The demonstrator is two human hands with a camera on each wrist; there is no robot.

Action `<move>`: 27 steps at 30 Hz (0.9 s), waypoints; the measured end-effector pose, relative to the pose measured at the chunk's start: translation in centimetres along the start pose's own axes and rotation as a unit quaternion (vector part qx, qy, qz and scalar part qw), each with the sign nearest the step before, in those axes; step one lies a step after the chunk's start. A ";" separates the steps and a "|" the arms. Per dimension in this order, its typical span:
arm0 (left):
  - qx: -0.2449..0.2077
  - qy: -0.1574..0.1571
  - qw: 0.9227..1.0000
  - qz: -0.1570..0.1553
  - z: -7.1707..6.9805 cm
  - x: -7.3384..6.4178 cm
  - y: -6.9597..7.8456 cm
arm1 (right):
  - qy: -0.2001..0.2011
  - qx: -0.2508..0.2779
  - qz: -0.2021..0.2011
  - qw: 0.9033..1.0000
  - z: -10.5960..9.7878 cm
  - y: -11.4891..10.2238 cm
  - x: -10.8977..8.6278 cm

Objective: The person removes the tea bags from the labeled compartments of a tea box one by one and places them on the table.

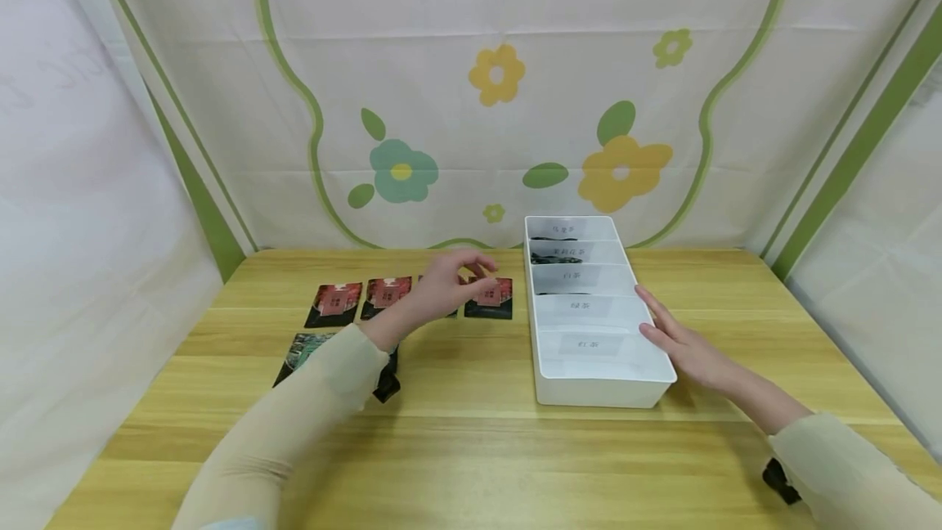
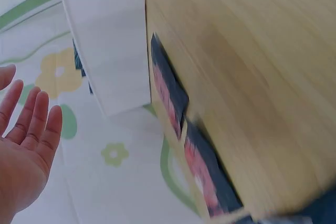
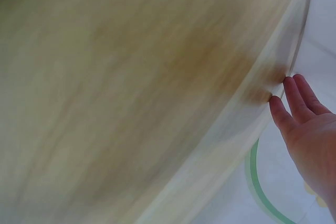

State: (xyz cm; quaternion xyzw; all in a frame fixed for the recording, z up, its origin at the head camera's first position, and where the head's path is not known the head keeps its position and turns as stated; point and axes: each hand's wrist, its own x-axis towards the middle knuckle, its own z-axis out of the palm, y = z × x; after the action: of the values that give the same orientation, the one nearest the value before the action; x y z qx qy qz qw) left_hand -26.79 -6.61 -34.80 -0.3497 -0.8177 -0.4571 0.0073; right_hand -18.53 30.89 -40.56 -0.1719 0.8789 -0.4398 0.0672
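My left hand (image 1: 445, 280) hovers with loosely bent fingers over a row of flat tea sachets, near the red and black sachet (image 1: 489, 307) at the row's right end. Nothing shows between its fingers; in the left wrist view the palm of this hand (image 2: 23, 166) is bare. A long white box (image 1: 599, 393) with labelled compartments stands right of the row. Dark sachets (image 1: 557, 258) poke up in its far compartments, while the two nearest look bare inside. Fingertips of my right hand (image 1: 692, 352) rest against the box's right side wall.
More red sachets (image 1: 334, 306) lie to the left in the row, one mostly hidden behind my left hand. Nearer, a green and black sachet (image 1: 300, 350) is partly covered by my left sleeve (image 1: 324, 387). A flowered cloth (image 1: 456, 6) hangs behind the wooden table (image 1: 471, 464).
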 end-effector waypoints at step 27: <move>0.057 -0.079 0.995 -0.015 7.1 5.2 -0.3 | 0.004 -0.008 0.001 1.000 0.0 0.2 0.1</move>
State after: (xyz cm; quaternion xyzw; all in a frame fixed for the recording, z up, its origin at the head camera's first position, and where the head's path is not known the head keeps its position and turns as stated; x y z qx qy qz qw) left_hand -28.68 1.59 -37.47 -0.3713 -0.8459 -0.3803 -0.0445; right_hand -18.65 30.95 -40.78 -0.1695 0.8829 -0.4333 0.0630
